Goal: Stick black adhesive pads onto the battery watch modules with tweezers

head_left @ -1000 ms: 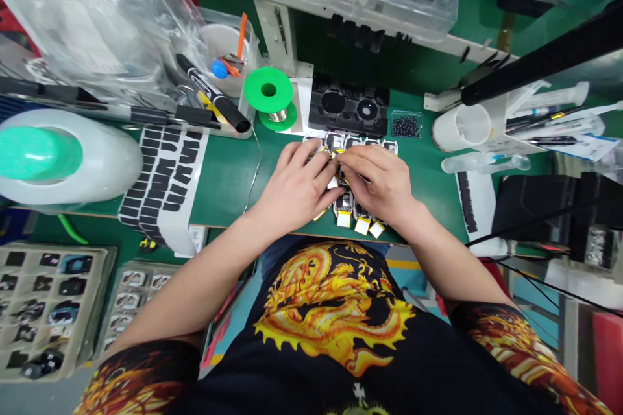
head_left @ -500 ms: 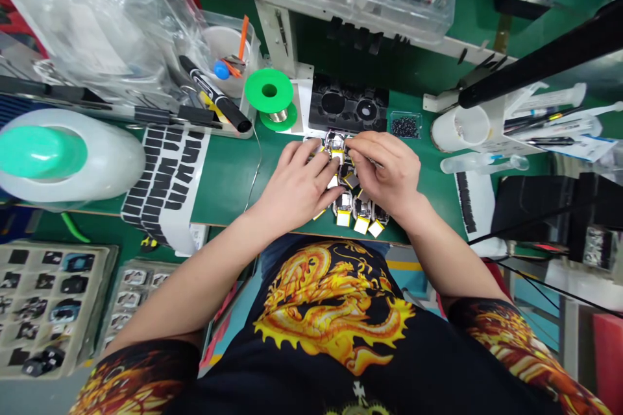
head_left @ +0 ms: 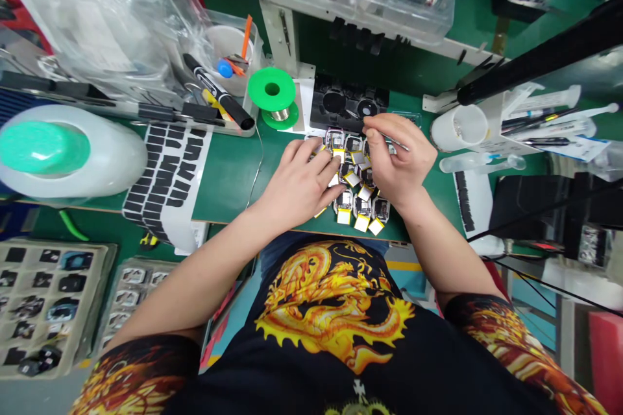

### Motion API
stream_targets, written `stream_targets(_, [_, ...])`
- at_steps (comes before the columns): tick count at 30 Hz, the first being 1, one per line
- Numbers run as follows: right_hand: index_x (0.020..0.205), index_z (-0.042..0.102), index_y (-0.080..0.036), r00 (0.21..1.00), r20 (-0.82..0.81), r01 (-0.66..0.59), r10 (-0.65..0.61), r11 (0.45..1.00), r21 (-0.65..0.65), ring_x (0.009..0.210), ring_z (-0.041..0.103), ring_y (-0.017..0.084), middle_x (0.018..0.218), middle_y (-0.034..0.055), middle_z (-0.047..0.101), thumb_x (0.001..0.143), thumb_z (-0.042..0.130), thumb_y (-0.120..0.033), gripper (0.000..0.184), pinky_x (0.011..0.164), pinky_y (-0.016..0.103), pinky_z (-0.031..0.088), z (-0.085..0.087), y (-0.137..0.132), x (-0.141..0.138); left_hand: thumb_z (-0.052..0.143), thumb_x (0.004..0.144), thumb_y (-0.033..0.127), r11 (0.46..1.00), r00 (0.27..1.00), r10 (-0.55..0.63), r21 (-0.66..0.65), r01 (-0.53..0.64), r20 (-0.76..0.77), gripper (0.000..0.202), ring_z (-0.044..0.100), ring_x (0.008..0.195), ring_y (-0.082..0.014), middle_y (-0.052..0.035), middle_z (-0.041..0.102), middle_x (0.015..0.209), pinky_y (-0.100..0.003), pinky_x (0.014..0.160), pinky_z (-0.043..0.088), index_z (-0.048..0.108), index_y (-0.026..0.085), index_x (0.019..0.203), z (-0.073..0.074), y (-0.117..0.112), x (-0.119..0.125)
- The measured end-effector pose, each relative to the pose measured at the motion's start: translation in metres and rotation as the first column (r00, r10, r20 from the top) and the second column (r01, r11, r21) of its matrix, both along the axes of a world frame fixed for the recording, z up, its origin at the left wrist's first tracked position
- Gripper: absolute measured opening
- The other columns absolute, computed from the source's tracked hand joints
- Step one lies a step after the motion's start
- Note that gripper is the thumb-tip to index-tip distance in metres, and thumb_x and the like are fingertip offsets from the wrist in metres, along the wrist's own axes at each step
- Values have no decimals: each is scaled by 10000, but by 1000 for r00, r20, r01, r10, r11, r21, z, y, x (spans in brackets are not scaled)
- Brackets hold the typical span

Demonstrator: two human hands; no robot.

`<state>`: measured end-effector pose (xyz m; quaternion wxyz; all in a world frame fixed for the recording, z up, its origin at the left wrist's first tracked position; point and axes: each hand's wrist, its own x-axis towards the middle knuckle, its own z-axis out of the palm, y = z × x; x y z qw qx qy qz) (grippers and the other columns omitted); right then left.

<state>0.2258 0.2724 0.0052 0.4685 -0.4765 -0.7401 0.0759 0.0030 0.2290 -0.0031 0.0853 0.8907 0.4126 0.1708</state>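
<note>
Silver yellow-tabbed parts [head_left: 355,172] under open left hand [head_left: 296,185], beside curled right hand [head_left: 400,157], grip unclear

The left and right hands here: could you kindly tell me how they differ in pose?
The left hand lies low on the small silver-and-yellow parts, while the right hand is raised, fingertips pinched. The right hand sits nearer the black fixture than the left hand. Both are bare.
</note>
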Motion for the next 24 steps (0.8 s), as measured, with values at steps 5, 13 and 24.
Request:
stream_targets(5, [1189, 842, -310, 995, -66, -77, 80, 996, 36, 1069, 829, 264, 1117, 46, 868, 1113, 654, -291, 204, 991, 507, 699, 11, -10, 3, 639, 1119, 424, 1000, 1000, 1, 30, -1, -11, 443, 564, 1487, -453, -193, 731, 1366, -645, 1235, 485, 691, 134, 1450, 1, 0, 1])
stream_targets(13, [1194, 871, -368, 992, -84, -102, 95, 991, -82, 945, 842, 250, 1080, 20, 885, 1055, 772, -313, 179, 878, 467, 723, 24, -35, 12, 624, 1130, 397, 996, 999, 21, 87, -25, 49, 322, 520, 1586, -421, -198, 710, 1469, -637, 1296, 464, 713, 170, 1339, 10, -23, -10])
stream_targets(24, [1039, 897, -356, 905, -395, -306, 157, 885, -350, 764, 817, 229, 957, 26, 854, 979, 868, -341, 68, 668, 430, 731, 44, -59, -27, 806, 996, 245, 907, 896, 345, 145, -394, 278, 300, 726, 1376, -346, -112, 819, 1266, -560, 1121, 626, 720, 260, 1282, 1, -110, -88])
